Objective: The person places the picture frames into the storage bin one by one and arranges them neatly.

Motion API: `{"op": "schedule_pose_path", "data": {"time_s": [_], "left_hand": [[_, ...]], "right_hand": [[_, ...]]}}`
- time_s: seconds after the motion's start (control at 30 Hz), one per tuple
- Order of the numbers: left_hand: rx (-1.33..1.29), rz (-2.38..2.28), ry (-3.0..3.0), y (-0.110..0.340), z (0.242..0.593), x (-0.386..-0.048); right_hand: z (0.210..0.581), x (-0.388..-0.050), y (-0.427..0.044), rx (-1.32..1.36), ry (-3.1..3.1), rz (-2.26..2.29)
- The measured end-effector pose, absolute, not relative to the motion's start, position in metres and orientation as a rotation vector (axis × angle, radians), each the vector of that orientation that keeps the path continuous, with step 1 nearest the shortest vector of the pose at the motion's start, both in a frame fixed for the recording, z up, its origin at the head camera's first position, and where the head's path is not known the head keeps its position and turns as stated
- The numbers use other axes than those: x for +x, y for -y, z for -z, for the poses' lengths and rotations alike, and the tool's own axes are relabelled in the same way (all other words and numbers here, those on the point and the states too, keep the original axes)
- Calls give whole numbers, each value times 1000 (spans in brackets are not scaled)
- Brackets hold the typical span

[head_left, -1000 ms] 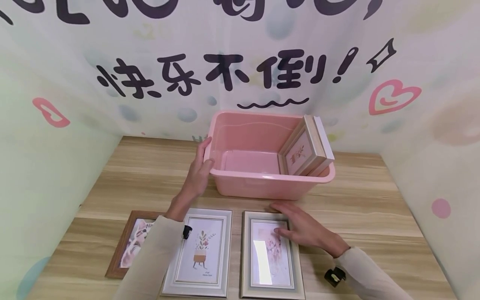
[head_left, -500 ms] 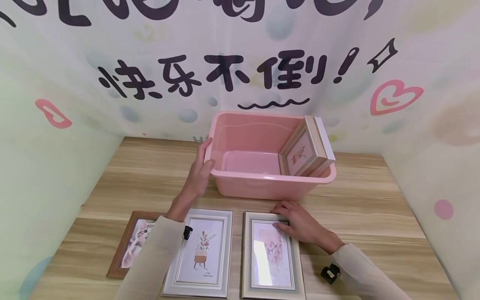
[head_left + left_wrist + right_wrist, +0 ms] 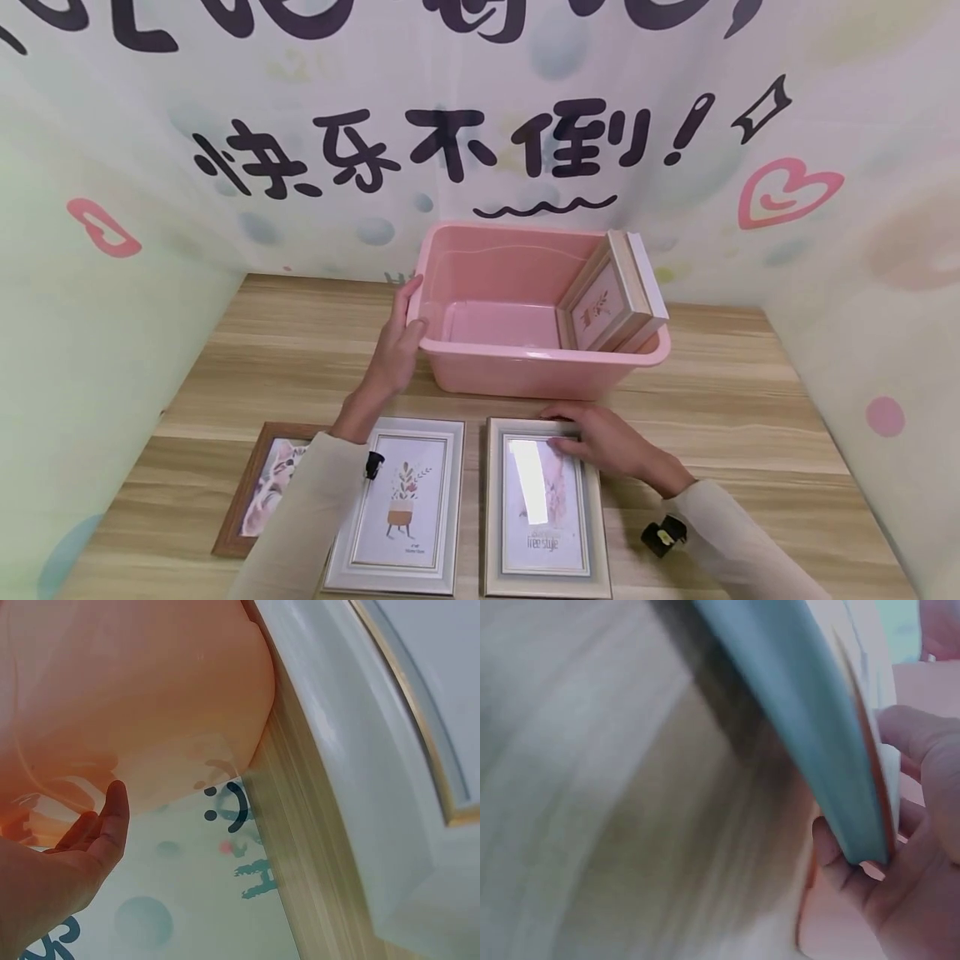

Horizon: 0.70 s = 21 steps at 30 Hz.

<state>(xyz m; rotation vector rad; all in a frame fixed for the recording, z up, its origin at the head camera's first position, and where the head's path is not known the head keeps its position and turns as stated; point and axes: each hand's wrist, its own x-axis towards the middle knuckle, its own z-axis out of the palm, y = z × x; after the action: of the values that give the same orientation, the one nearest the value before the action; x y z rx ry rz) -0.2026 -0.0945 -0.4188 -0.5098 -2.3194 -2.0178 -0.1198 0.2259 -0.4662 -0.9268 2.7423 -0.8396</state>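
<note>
1. Pale-silver "free style" picture frame [image 3: 547, 521]: one, face up on the wood-grain tabletop [image 3: 720, 383], in front of the pink plastic tub [image 3: 510, 372] and right of the silver-white plant-print frame [image 3: 405, 512].
2. My right hand [image 3: 611, 443]: clamped on the far right corner of item 1, thumb on the face, fingers curled beneath the edge. How far that edge stands off the tabletop, I cannot tell.
3. Handling, item 1, my estimate: stiff, moderate weight, no give in the border. The face throws a hard glare, so I take the cover for glass or clear plastic: slick, quick to smear, perhaps breakable.
4. Best hold, item 1: the moulded border, thumb above and fingers below. A corner alone likely lets the near end sag and twist; mid-edge, or both long sides, should balance better. Thumb best kept off the cover.
5. My left hand [image 3: 396, 337]: holds the tub's left rim. Tub judged light and slightly flexible, apt to slide if knocked, so the rim is a sound place to steady it.
6. Upright frames [image 3: 600, 308]: leaning together inside the tub's right end, tops above the rim.
7. Brown cat-print frame [image 3: 262, 496]: far left, partly under my sleeve in view.
</note>
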Motion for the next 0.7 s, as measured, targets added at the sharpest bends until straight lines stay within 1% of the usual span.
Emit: {"op": "schedule_pose_path", "data": {"time_s": [0.3,0.7], "left_hand": [[-507,2032,2312,95,418,-202],[-509,2025,2312,95,418,-202]], "right_hand": [[444,-122,-235,-871,-2573,918],[420,-122,-240,-910,-2470,1036]]}}
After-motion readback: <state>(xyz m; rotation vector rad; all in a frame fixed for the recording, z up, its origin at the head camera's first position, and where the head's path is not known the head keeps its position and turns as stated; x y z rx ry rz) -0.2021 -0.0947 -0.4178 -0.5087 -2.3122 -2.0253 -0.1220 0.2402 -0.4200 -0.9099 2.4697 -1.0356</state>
